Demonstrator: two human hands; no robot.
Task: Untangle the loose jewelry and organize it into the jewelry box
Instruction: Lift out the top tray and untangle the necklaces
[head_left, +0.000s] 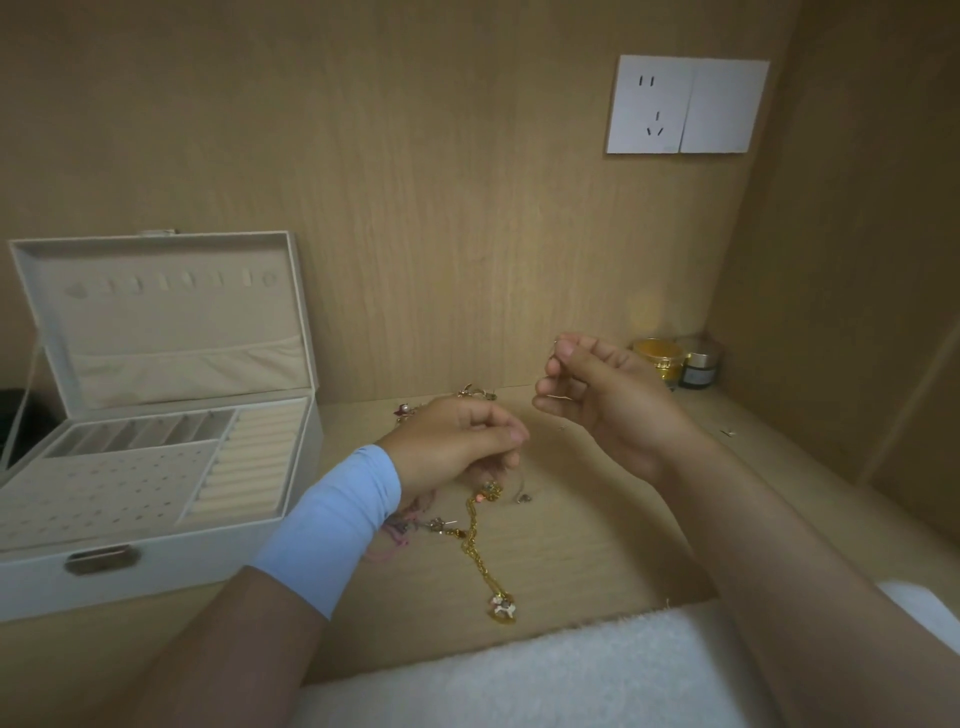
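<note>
I see my left hand (457, 441) low over the table (597, 545), near its middle, fingers curled shut with thumb pressed to fingertips. It pinches part of the jewelry tangle (441, 525); I cannot tell which strand. My right hand (597, 400) is raised above the table, closer to the back edge, fingers curled in a pinch on a thin wire-like piece (555, 358) (too fine and blurred to identify). The 2 hands are near each other but apart.

The tangle lies on the table under and just in front of the left hand. From it a gold chain (475, 545) runs toward the front edge and ends in a pendant (503, 609). Pink cord (395, 540) sits beside the left wrist, which wears a light blue band (337, 519). More small pieces (475, 392) lie by the back edge, behind the left hand.

The box (156, 566) stands at the left edge of the table, lid up. Its tray shows 1 row of small compartments at the back, 1 perforated panel in front and ring rolls on the right; I see no jewelry in it.

2 jars (675, 364) stand in the back right corner. A white towel (519, 670) lies along the front edge.
</note>
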